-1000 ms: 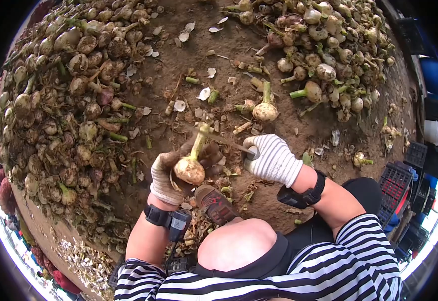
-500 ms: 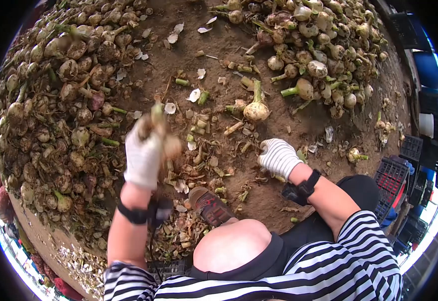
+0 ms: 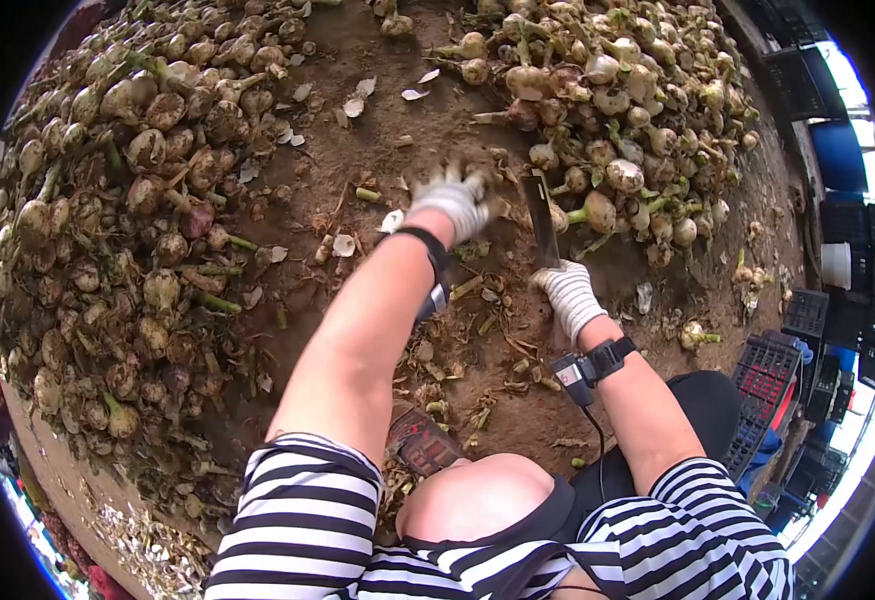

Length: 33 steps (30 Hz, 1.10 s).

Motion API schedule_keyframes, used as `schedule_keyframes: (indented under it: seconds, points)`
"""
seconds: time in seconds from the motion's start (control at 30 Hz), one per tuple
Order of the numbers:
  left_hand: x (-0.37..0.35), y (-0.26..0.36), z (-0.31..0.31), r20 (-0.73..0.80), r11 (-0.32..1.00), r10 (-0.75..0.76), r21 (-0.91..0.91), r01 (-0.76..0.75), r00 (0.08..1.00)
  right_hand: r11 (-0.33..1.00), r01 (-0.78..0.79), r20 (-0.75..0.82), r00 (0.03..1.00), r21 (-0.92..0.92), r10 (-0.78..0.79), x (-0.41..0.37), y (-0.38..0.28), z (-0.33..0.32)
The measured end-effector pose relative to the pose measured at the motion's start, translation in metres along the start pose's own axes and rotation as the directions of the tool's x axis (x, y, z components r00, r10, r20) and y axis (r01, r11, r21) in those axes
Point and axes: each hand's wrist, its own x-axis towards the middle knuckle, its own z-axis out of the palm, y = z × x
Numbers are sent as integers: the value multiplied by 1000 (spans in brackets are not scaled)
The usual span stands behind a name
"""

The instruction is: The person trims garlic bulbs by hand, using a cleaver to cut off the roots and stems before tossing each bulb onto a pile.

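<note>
My left hand [image 3: 454,203], in a white glove dark at the fingertips, reaches forward over the soil with its fingers spread and blurred by motion. I see nothing held in it. Under and beside it lie cut stem pieces and loose skins. My right hand [image 3: 571,297], in a striped white glove, is closed around a knife, whose wide dark blade [image 3: 541,215] points away from me. Just beyond the blade is a garlic bulb [image 3: 599,212] with a green stem, at the edge of the right heap [image 3: 647,120].
A large heap of garlic bulbs [image 3: 87,260] covers the left side. Stem scraps and white skins litter the soil between the heaps. My shoe [image 3: 422,443] stands in the scraps. Plastic crates [image 3: 760,380] and a white bucket [image 3: 836,265] line the right edge.
My left hand has swung forward and right from beside the left heap; the bulb it held is no longer seen in it. The knife blade now shows upright in my right hand.
</note>
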Motion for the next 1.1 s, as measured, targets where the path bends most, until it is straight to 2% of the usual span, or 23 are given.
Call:
schedule_keyframes:
  seconds: [0.03, 0.07, 0.13, 0.2, 0.23, 0.27, 0.3, 0.33, 0.4, 0.43, 0.47, 0.5, 0.53, 0.57, 0.6, 0.67, 0.7, 0.73, 0.8, 0.87, 0.97, 1.07, 1.1]
  points:
    - [-17, -4, 7, -27, 996, 78, 34, -77, 997, 989, 134, 8, 991, -71, -133, 2, 0, -2]
    - [-35, -13, 15, -50, 986, 151, 77, -147, 987, 998, 25, 1, 1000, 55, -25, -9, -13, -2]
    - [-93, -52, 40, -83, 986, 161, 50, -157, 983, 989, 8, 51, 999, 146, -16, -14, -18, -8]
    - [-177, -95, 58, -140, 989, 8, 151, 14, 990, 992, 61, 41, 997, 109, -66, -2, -3, -10]
    - [-221, -112, 67, 5, 974, -161, 163, 158, 987, 990, 67, 39, 997, 127, -72, 1, 1, -10]
    - [-267, -131, 83, 29, 968, -231, 109, 226, 973, 991, 77, 50, 995, 113, -83, 7, 9, -10]
    - [-300, -125, 63, 281, 956, -290, 134, 262, 915, 988, 72, 57, 995, 137, -81, 5, 10, -9]
    - [-323, -119, 35, 510, 944, -331, 162, 289, 794, 984, 69, 59, 995, 162, -80, 3, 8, -7]
    - [-328, -144, 3, 810, 918, -204, -37, 395, 550, 975, 68, 78, 993, 213, -87, 2, 14, 2]
    - [-312, -138, -21, 608, 908, -291, -67, 413, 739, 962, 74, 73, 993, 261, -96, 2, 15, 6]
    - [-304, -156, -15, 144, 812, -346, -450, 373, 927, 961, 75, 81, 992, 266, -100, -2, 14, 10]
    - [-273, -162, -25, -248, 871, -489, -187, 454, 836, 965, 24, 115, 992, 262, -56, -6, 12, 12]
    - [-221, -177, -72, -548, 846, -467, -48, 532, 694, 967, -15, 141, 990, 256, -22, -7, 5, 15]
    - [-194, -196, -91, -506, 783, -552, -41, 620, 663, 970, 1, 130, 991, 244, -33, -10, 3, 15]
    - [-170, -201, -114, -424, 665, -707, -125, 736, 566, 970, 8, 122, 992, 241, -38, -11, 0, 14]
    - [-144, -221, -117, -290, 521, -828, -83, 850, 479, 960, 3, 117, 992, 280, -38, -15, -5, 12]
    - [-137, -219, -110, -283, 507, -820, 49, 861, 498, 970, -8, 130, 991, 242, -25, -8, -1, 10]
    - [-138, -213, -102, -326, 520, -797, 59, 852, 509, 971, -9, 134, 991, 239, -24, -9, -1, 11]
    - [-150, -192, -93, -214, 629, -753, 40, 776, 622, 964, 16, 94, 995, 265, -42, -9, -3, 14]
    - [-162, -161, -50, 26, 738, -659, 218, 639, 752, 963, 1, 116, 993, 271, -34, -7, 6, 22]
    - [-199, -137, -3, -10, 790, -606, 114, 603, 796, 963, -21, 177, 984, 269, -28, -11, 6, 22]
    - [-227, -161, 1, 18, 853, -516, 104, 512, 856, 960, -17, 207, 977, 278, -42, -22, 1, 17]
    - [-226, -184, -1, 21, 789, -542, -330, 518, 840, 971, 18, 198, 978, 239, -67, -12, 12, 15]
